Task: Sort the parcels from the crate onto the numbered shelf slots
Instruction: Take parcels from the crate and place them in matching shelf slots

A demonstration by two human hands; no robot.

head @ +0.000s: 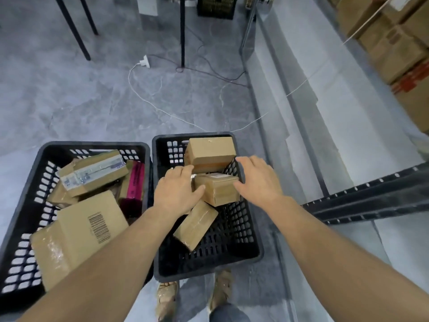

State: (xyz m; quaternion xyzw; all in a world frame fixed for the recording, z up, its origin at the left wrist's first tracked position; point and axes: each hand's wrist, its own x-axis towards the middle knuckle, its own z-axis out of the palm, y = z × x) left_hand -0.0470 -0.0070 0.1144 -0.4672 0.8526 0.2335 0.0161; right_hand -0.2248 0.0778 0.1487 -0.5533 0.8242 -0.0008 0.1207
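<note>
Centrally, a black mesh crate (197,274) stands on the grey floor (92,101) and serves as the reference for all positions. To its right runs a metal shelf (362,196) with a perforated dark beam; cardboard cartons (394,54) are stacked beyond the shelf. Touching the crate's left wall is a second black crate (27,189), filled with a large barcoded parcel (79,235), a taped parcel (92,175) and a pink-labelled parcel (135,180).

Inside the reference crate lie three brown parcels: a far parcel (210,152) at its back wall, a near parcel (195,225) tilted toward its front, and a middle parcel (220,191) resting between and above them.

Left hand (178,191): fingers curve over the middle parcel's left top edge, thumb pressed on its left face, gripping it. Right hand (257,180): fingers straight and spread over the crate's right rim, thumb touching the parcel's right corner.

Beyond the crate, a white power strip (145,62) lies on the floor.
</note>
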